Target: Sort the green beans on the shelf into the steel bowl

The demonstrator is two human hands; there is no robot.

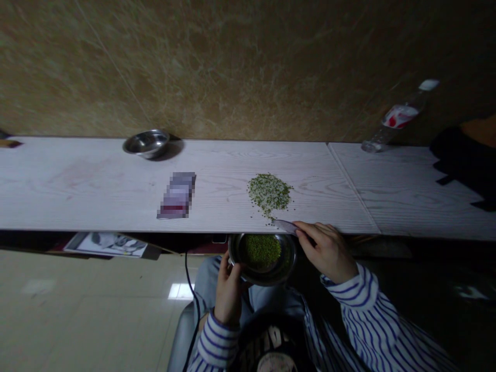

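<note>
My left hand (229,289) grips the left rim of a steel bowl (289,266), just below the table's front edge. Green beans (263,250), small and round like mung beans, cover the bowl's bottom. On the table above the bowl lies a loose pile of white grains mixed with green beans (270,192), with a thin trail toward the edge. Between thumb and fingers, my right hand (329,250) pinches a flat, purplish-grey strip (285,226). Its tip touches or nearly touches the trail's near end; its exact kind is unclear.
A second steel bowl (147,143) stands near the wall at the left back. A pixelated flat rectangular item (177,196) lies in front of it. A clear bottle (399,116) stands at the right back, beside dark cloth (461,160). An open drawer (151,251) sits under the white tabletop (217,206).
</note>
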